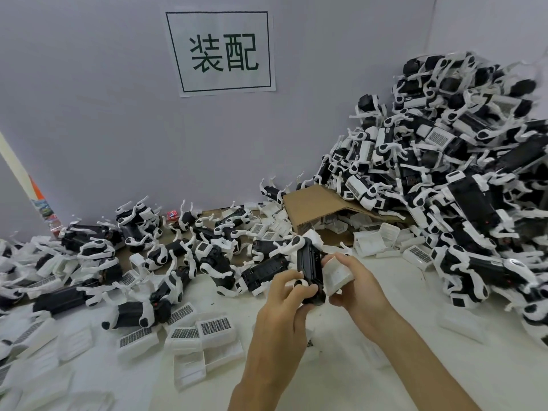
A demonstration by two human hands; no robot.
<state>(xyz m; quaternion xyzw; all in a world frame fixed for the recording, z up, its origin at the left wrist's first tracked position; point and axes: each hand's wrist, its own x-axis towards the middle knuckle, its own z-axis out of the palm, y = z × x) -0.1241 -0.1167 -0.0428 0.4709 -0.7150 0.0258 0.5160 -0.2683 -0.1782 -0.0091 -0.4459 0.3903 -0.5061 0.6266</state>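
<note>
Gripping one black toy dog in left hand — pinching one white cover against it in right hand.

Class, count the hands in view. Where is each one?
2. The left hand grips the black toy robot dog; the right hand holds a white cover beside it.
</note>
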